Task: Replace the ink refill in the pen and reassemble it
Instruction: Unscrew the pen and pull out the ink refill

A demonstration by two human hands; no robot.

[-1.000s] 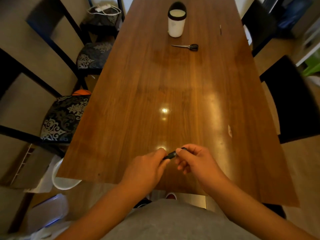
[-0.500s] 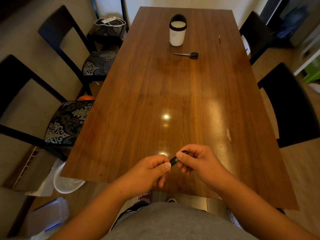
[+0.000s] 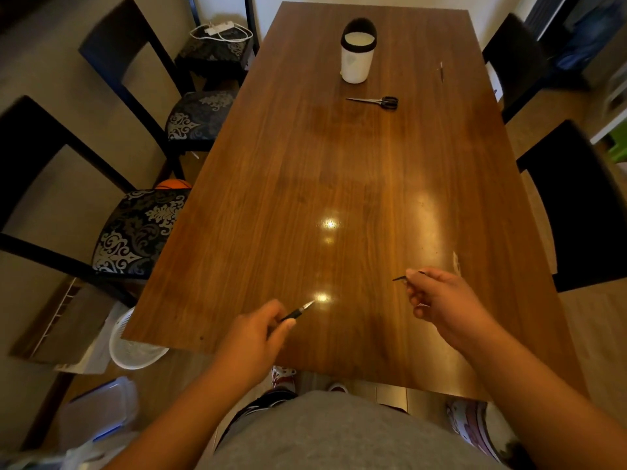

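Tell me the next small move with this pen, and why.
Probably lay the thin dark piece pinched in the right hand down on the table. It is held apart from the pen, which the left hand holds with its pale tip bare. A free right hand could then work on that tip.

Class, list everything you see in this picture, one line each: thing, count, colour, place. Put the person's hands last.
table: one, brown wood, centre
container: one, white with black rim, table's far end
scissors: one pair, black handles, just nearer than the container
thin stick: one, dark, far right on the table
patterned chairs: three, black frames, left of the table
plain chairs: two, black, right of the table
power strip: one, white, on the farthest left chair
pen: one, black with silver tip, held by the left hand
thin piece: one, dark, pinched by the right hand
left hand: near edge, grips pen
right hand: near right, pinches thin piece
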